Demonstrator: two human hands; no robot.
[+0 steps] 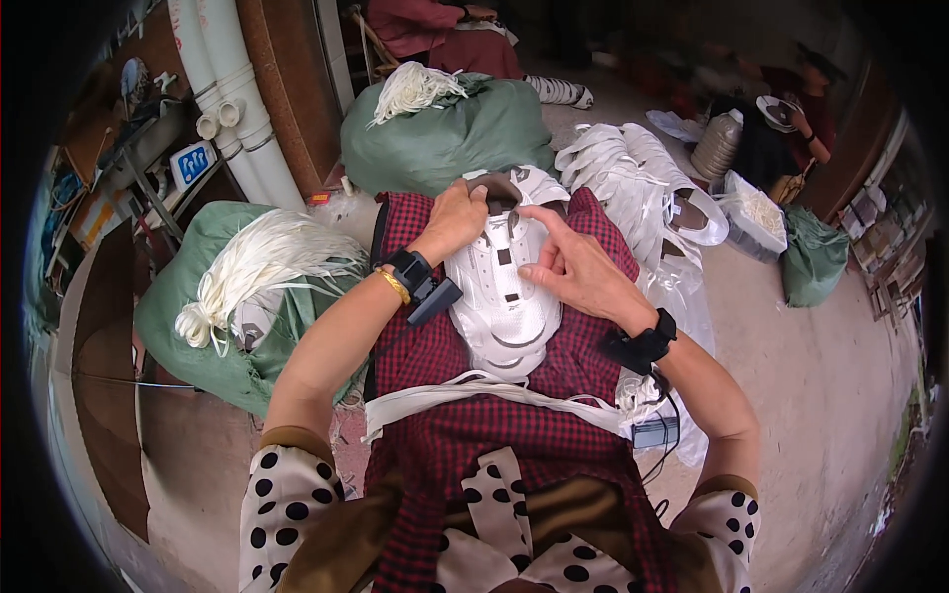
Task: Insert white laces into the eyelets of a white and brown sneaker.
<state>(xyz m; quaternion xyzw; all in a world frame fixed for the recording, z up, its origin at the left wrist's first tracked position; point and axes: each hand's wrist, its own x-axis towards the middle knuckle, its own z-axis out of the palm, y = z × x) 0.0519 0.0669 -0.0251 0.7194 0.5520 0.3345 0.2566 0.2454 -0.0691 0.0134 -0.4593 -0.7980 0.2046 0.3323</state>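
Observation:
A white shoe upper (506, 321) with a dark lining lies on my lap, its toe toward me. My left hand (453, 222) is closed on the upper's collar edge, at the left of its opening. Over the right side of the upper is my right hand (585, 269), index finger stretched toward the opening and thumb at the eyelet edge. Those two fingers are apart, with nothing visible between them. A bunch of white shoelaces (474, 388) lies across my red-and-black checked apron (435, 440), just below the toe.
At the left, white laces (282, 259) drape over a green sack (178, 321). Another green sack (445, 133) ahead bears a lace bundle (417, 91). Stacked white uppers (623, 183) stand at the right. Two people, one in a red top (410, 25), sit farther back.

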